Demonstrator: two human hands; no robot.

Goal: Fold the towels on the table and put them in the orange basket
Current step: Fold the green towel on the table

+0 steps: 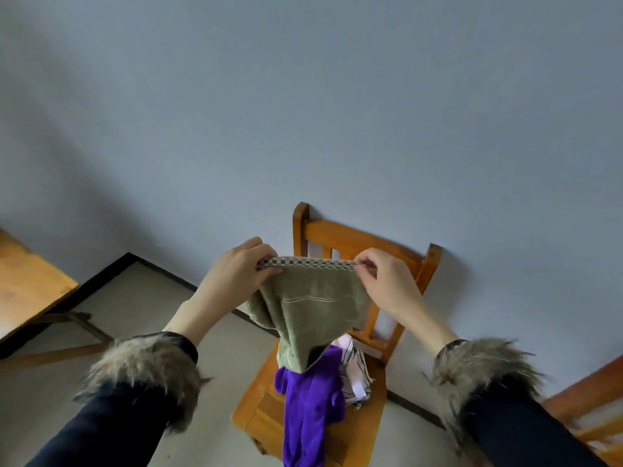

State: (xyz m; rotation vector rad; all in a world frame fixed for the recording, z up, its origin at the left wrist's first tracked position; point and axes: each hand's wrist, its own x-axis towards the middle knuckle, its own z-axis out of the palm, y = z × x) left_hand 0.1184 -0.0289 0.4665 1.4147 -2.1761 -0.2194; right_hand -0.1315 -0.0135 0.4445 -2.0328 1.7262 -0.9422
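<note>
Left hand [236,273], right hand [384,281] pinch green towel [313,311] corners | lower end hides behind purple towel [310,409]

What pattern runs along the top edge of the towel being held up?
A dark-and-light checked band, on the head view.

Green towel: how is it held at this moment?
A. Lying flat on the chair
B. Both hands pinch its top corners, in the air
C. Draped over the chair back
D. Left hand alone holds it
B: the left hand and right hand each pinch a top corner of the green towel, which hangs above the chair.
</note>
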